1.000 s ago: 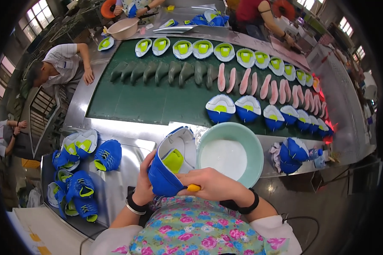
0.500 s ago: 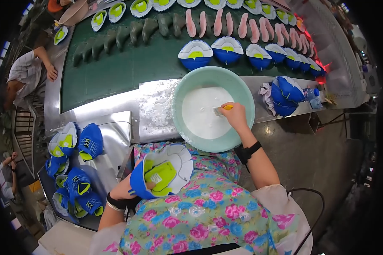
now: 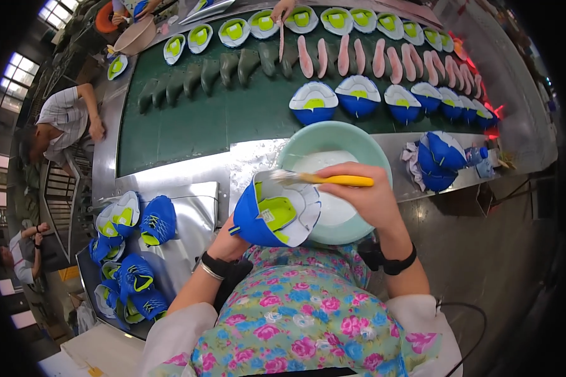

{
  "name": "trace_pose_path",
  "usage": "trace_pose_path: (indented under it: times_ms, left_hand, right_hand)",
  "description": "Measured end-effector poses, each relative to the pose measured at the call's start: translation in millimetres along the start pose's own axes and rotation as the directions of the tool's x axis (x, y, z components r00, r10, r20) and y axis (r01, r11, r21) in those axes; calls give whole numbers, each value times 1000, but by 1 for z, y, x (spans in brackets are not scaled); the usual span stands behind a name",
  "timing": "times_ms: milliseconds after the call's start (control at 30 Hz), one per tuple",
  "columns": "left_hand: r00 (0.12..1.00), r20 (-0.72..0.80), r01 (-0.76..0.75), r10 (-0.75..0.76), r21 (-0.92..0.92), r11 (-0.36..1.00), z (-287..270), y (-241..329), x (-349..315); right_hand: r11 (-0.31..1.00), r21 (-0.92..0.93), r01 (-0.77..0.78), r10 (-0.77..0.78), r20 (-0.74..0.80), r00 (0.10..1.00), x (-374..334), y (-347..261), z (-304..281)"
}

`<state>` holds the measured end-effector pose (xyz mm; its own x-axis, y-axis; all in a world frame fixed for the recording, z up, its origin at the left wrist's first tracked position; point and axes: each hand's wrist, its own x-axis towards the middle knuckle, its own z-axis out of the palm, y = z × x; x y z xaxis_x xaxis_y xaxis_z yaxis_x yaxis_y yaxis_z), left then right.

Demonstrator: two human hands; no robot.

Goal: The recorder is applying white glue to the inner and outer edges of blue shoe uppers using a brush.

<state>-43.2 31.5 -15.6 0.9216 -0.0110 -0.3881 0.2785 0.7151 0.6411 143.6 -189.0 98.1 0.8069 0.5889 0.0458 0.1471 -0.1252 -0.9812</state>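
Observation:
A blue shoe upper (image 3: 248,217), its pale lining and lime-green inside facing up, is gripped at its left side by my left hand (image 3: 228,244); the fingers behind it are hidden. Between the fingers of my right hand (image 3: 366,195) is a paintbrush (image 3: 343,180) with a yellow handle. Its bristles lie at the far edge of the upper's lining. Just behind and under both hands stands a light green basin (image 3: 382,151), partly filled with white liquid (image 3: 336,217).
Blue shoe uppers (image 3: 138,283) lie piled on the metal table at left. Across the green belt (image 3: 188,138) run rows of dark shoe lasts (image 3: 229,68), pink insoles (image 3: 378,58) and more uppers. A crumpled blue pile (image 3: 437,160) lies right of the basin. Co-workers sit at left.
My left hand has raised the upper forward to the basin's near left edge. The brush has come out of the white liquid and over to the upper. A co-worker's hand now shows beyond the belt.

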Motion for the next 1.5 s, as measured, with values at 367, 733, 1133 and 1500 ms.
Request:
trace_pose_path:
  times_ms: [367,733,1133,1500]
  left_hand:
    - [979,-142,-123,147,163,979,15,11,10]
    - [933,-202,-295,299,51,954,16,11,13]
    - [972,-81,205,-222,-177,963,24,-14,23]
    - [966,-195,153,-172,-106,982,-5,70,55]
  right_hand:
    - [932,-39,-361,350,-159,923,-21,43,2]
    - [969,-58,-239,229,-143,963,-22,23,-2]
    - [951,98,295,-310,350,884,23,-42,24]
    - [935,175,-309,341,-205,917,-14,12,-41]
